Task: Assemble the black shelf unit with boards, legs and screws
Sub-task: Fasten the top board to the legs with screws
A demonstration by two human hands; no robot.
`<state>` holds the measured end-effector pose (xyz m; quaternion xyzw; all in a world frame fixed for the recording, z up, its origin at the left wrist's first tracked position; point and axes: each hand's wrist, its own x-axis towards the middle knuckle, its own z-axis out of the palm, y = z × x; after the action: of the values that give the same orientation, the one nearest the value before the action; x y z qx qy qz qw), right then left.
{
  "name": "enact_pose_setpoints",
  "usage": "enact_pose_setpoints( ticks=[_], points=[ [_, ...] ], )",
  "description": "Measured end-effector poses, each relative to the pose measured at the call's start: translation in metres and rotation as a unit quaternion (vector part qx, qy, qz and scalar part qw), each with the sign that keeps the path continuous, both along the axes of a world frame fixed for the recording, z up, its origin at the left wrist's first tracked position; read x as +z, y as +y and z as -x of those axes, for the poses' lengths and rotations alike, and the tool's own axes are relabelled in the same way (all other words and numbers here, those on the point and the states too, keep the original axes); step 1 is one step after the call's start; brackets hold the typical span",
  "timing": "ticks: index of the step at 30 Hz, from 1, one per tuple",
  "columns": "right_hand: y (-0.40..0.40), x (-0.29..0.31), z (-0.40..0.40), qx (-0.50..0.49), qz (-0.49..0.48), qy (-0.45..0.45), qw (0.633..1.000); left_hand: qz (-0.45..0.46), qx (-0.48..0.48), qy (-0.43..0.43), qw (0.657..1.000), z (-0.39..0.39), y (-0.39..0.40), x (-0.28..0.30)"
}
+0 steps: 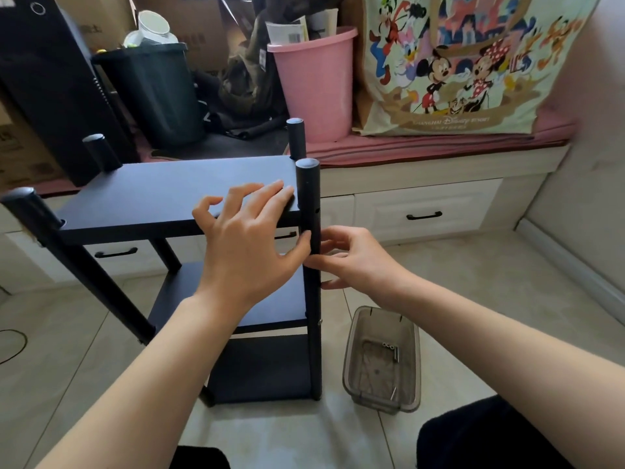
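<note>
The black shelf unit stands on the tiled floor with a top board [169,187], a middle board [284,306] and a bottom board [260,367] between four round legs. My left hand [243,238] rests on the top board near its front right corner, fingers spread, with the thumb against the front right leg [308,187]. My right hand [355,258] grips that leg just below the top board, fingers curled round it from the right. Anything pinched in those fingers is hidden. Small holes show in the leg above my right hand.
A clear plastic tray [348,367] with a few screws [389,346] and a metal pin sits on the floor right of the shelf. Behind are a black bin [159,93], a pink bucket [314,86], a printed tote bag [456,62] and white drawers [422,211]. A cable [13,346] lies at far left.
</note>
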<state>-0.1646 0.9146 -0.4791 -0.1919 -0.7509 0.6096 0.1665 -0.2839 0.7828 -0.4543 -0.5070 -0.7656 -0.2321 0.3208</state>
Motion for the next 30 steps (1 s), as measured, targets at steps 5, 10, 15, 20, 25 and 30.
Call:
enact_pose_setpoints(
  ticks=[5, 10, 15, 20, 25, 30],
  points=[
    [-0.004, 0.001, 0.0, 0.012, -0.03, -0.003, 0.999, -0.007, -0.024, 0.042, 0.999, 0.009, -0.006, -0.001],
    [-0.007, 0.002, 0.0, 0.005, -0.049, -0.007, 0.999, -0.021, -0.03, 0.05, 0.998, 0.005, -0.006, -0.001],
    [-0.009, 0.004, -0.001, 0.001, -0.051, -0.011, 0.999, -0.032, -0.029, 0.021, 0.999, 0.005, -0.005, 0.003],
    [-0.011, 0.004, -0.002, 0.0, -0.051, -0.008, 0.999, -0.032, -0.041, 0.026, 0.998, 0.006, -0.007, 0.0],
    [-0.012, 0.004, -0.001, -0.008, -0.06, -0.009, 0.998, -0.018, -0.038, 0.026, 0.999, 0.008, -0.008, -0.002],
    [-0.012, 0.002, 0.0, -0.02, -0.049, -0.003, 0.999, -0.023, -0.032, 0.027, 0.999, 0.005, -0.007, -0.003]
  ],
)
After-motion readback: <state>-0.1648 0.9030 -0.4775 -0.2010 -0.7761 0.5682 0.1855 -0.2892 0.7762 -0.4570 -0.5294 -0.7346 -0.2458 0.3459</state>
